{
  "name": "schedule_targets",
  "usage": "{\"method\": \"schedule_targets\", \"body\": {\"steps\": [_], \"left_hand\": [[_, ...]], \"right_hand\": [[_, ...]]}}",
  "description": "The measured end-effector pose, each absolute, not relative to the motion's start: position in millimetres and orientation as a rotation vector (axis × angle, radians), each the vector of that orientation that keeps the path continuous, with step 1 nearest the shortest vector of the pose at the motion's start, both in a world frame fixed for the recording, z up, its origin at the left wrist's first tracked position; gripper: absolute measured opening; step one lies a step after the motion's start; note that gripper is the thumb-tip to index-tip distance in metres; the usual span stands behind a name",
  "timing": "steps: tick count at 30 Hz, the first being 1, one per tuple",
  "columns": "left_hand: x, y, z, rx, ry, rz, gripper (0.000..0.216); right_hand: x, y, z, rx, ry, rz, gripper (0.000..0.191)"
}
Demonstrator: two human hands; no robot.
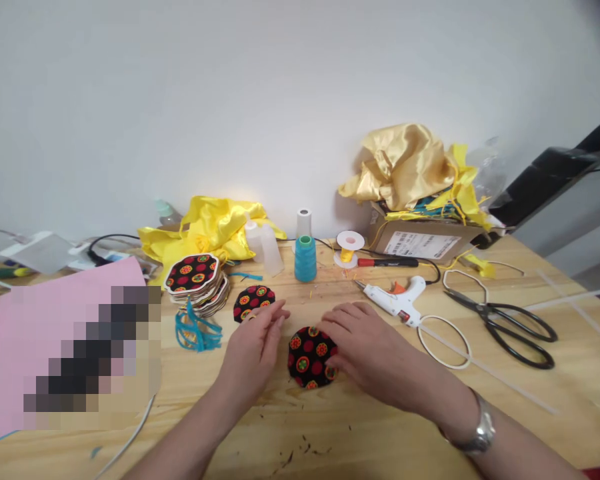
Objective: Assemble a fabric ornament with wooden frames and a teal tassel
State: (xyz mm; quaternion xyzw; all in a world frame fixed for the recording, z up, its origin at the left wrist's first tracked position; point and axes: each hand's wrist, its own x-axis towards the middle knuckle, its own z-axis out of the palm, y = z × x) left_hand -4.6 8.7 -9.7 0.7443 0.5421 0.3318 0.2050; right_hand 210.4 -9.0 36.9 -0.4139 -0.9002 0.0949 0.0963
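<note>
My right hand grips the right edge of a rounded black fabric piece patterned with red, orange and green flowers, fingers along its top and thumb at its side. To its left is my left hand, fingers loosely stretched, with nothing visible in them. It partly covers a second patterned fabric piece lying on the table. A stack of scalloped pieces with pale edges, the same floral fabric on top, stands further left. In front of that stack lies a bundle of blue ribbon strips.
On the right lie a hot glue gun, black scissors and a white ring. Behind are a blue thread cone, a yellow thread spool, yellow satin and a cardboard box. A pink sheet covers the left.
</note>
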Motion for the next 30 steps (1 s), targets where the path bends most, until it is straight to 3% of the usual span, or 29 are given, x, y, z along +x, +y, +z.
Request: {"method": "schedule_targets", "body": {"steps": [1, 10, 13, 18, 21, 24, 27, 30], "left_hand": [[-5, 9, -10, 2.079, 1.512, 0.933, 0.035], [-3, 10, -10, 2.143, 1.486, 0.989, 0.032], [-2, 10, -11, 2.138, 1.493, 0.984, 0.032], [-3, 10, -12, 2.132, 1.496, 0.974, 0.032], [-3, 11, -13, 2.124, 1.498, 0.965, 0.033], [-4, 11, -12, 2.113, 1.519, 0.952, 0.034], [-4, 10, -11, 2.1, 1.536, 0.948, 0.035], [-4, 10, -11, 2.111, 1.525, 0.954, 0.035]], "right_hand": [[214, -9, 41, -1.271, -2.699, 0.233, 0.011], [372, 6, 55, -2.35, -2.303, 0.083, 0.026], [428, 0, 45, -2.594, -2.057, 0.158, 0.015], [442, -14, 35, -2.632, -1.866, 0.499, 0.014], [429, -20, 33, -2.651, -1.825, 0.448, 0.012], [427, -26, 32, -2.49, -1.812, 0.435, 0.021], [442, -33, 37, -2.279, -1.571, 0.274, 0.036], [460, -36, 44, -2.505, -1.307, -0.138, 0.038]]}}
